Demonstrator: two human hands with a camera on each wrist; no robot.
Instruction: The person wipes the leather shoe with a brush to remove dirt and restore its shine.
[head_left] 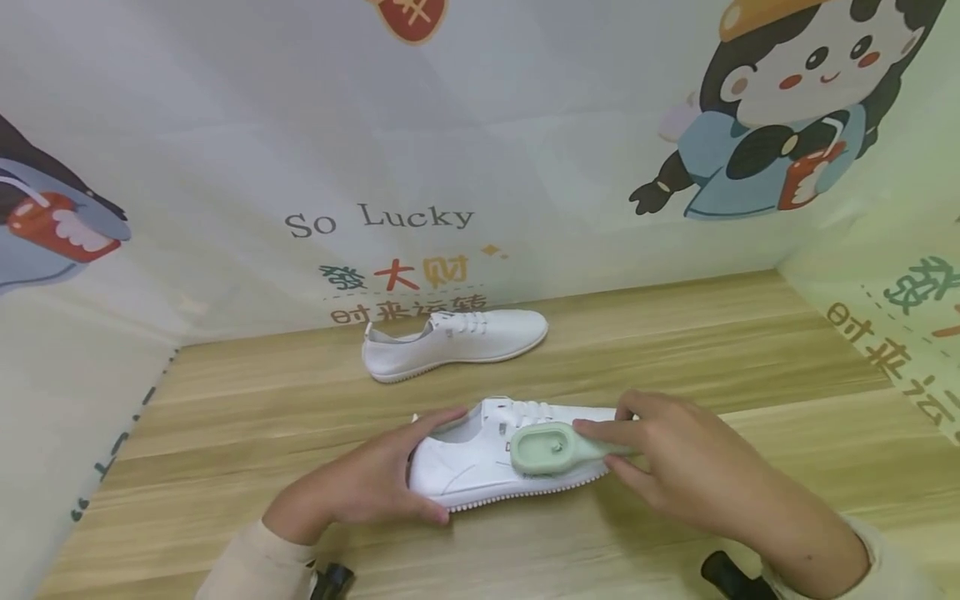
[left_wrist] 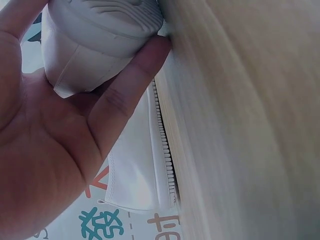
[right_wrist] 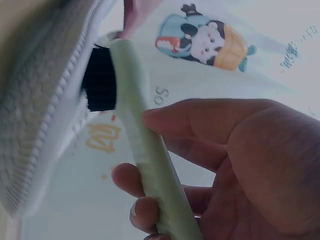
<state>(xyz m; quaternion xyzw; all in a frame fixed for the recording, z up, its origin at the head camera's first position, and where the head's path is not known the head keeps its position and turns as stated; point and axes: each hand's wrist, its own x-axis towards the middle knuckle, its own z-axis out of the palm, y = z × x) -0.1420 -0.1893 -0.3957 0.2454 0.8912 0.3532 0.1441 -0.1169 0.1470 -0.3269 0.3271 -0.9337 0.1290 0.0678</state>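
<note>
A white lace-up shoe (head_left: 465, 471) lies in front of me, its toe to the right. My left hand (head_left: 375, 475) grips its heel, with thumb and fingers on either side; the left wrist view shows the heel (left_wrist: 80, 65) inside that grasp. In my right hand (head_left: 667, 450) is a pale green brush (head_left: 540, 450), held by its handle. Its head lies against the near side of the shoe, below the laces. Dark bristles (right_wrist: 102, 80) meet the upper in the right wrist view, where fingers and thumb wrap the handle (right_wrist: 155, 160). Part of the toe is hidden behind the right hand.
A second white shoe (head_left: 480, 342) stands farther back on the wood-grain table (head_left: 247, 417), toe to the right. Behind it rises a pale printed backdrop (head_left: 525, 150) with cartoon figures and lettering. Dark cylindrical ends (head_left: 731, 575) show by both wrists.
</note>
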